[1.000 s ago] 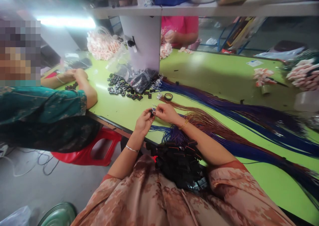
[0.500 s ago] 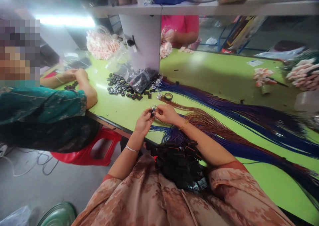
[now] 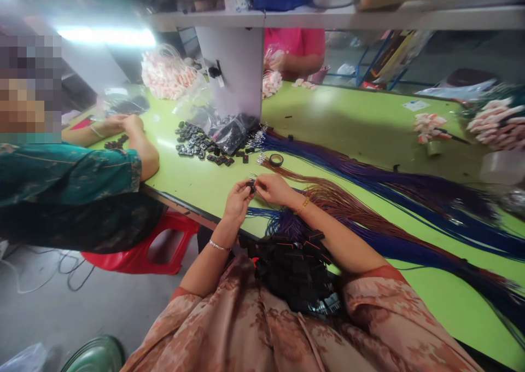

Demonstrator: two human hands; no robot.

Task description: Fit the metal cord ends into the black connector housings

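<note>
My left hand is closed on a small black plastic connector housing, pinched between thumb and fingers. My right hand meets it, fingers pinched at the housing on a thin wire whose silver terminal tips poke out above them. Brown wires with metal ends fan out beyond and right of my right hand. Under my right forearm run blue and purple wires. A heap of black connectors lies against my lap at the table edge.
Loose black housings and a plastic bag of them lie ahead on the green table. A roll of black tape sits near more blue wires. At left a co-worker's arm rests on the table; a red stool stands below.
Both hands stay together at the housing, with only slight finger movement. The housing looks turned a little. The whole view has shifted slightly.
</note>
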